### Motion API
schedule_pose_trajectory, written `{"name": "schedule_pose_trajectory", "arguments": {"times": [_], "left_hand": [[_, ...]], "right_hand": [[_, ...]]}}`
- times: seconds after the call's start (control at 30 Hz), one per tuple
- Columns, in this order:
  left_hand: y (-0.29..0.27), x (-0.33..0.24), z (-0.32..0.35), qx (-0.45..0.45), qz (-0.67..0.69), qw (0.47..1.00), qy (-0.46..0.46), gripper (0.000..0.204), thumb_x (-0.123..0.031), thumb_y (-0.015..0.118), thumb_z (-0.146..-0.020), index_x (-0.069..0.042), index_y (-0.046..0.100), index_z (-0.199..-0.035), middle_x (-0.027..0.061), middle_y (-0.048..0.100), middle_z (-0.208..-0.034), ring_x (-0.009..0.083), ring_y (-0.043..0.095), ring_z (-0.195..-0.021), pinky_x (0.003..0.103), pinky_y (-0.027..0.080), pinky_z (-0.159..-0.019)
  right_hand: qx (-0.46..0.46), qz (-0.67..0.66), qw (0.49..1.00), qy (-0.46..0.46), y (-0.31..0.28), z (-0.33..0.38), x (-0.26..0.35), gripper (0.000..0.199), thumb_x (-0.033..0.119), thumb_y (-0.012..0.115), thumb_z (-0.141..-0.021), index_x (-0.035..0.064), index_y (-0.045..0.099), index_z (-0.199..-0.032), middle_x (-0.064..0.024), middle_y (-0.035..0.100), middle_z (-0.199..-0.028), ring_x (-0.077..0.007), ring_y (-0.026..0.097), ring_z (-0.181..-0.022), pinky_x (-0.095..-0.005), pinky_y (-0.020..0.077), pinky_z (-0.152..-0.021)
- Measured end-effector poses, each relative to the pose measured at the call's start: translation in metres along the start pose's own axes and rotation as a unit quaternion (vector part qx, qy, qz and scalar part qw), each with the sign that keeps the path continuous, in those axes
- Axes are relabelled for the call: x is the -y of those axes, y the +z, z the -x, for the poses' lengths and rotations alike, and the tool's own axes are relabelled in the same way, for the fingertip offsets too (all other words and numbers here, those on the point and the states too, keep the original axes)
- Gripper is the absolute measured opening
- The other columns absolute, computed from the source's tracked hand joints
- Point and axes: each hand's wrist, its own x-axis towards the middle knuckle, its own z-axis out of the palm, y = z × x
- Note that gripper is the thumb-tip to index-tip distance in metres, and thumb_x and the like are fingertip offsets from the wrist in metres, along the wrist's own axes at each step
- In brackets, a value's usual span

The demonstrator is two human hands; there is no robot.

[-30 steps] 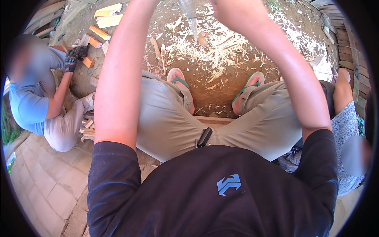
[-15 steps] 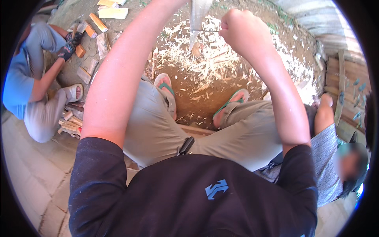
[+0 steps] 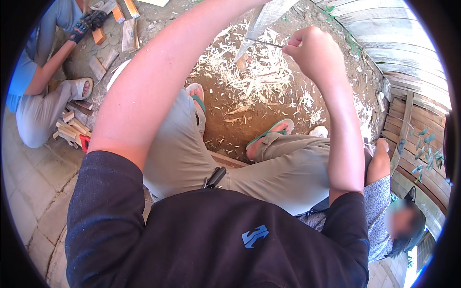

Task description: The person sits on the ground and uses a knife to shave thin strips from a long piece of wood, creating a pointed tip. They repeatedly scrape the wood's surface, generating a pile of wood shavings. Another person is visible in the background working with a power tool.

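Here, in the head view, your right hand (image 3: pixel 314 53) is closed in a fist around a thin blade (image 3: pixel 266 44), whose tip meets the pale wooden stake (image 3: pixel 261 21) near its tapered lower end. That stake slants down from the top edge of the picture toward the dirt. Your left forearm runs up and out past the top rim, so your left hand is out of sight; it probably steadies the upper end of the stake, but you cannot confirm that from here.

As for progress, a thick scatter of light wood shavings (image 3: pixel 257 81) lies on the ground between your sandalled feet, right below the stake, which suggests a good deal of whittling is already behind you. The tip looks narrowed to a point, though how clean it is cannot be judged at this size. What remains seems to be finishing the taper.

At the left, a person in blue crouches beside a pile of cut wood blocks (image 3: pixel 72 127), a gloved hand (image 3: pixel 89 21) on more pieces.
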Motion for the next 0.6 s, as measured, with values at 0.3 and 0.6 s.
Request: {"name": "schedule_pose_trajectory", "arguments": {"times": [0.3, 0.6], "left_hand": [[0.003, -0.012, 0.003, -0.017, -0.042, 0.998, 0.031, 0.05, -0.039, 0.069, -0.098, 0.004, 0.066, -0.124, 0.0103, 0.071, -0.117, 0.0168, 0.064, -0.107, 0.034, 0.05, -0.096], [0.012, -0.012, 0.005, 0.002, -0.002, 1.0, 0.006, 0.05, -0.039, 0.071, -0.098, 0.004, 0.066, -0.124, 0.011, 0.071, -0.117, 0.0159, 0.064, -0.106, 0.033, 0.051, -0.093]], "right_hand": [[0.036, -0.004, 0.999, 0.015, -0.01, -0.003, -0.002, 0.014, 0.022, 0.074, -0.084, 0.0113, 0.079, -0.091, -0.0169, 0.077, -0.092, -0.0363, 0.075, -0.091, -0.0456, 0.0596, -0.084], [0.067, -0.006, 0.997, 0.034, -0.02, 0.002, 0.008, 0.015, 0.02, 0.071, -0.087, 0.0106, 0.079, -0.096, -0.0191, 0.076, -0.096, -0.0362, 0.075, -0.094, -0.0461, 0.0597, -0.087]]}}
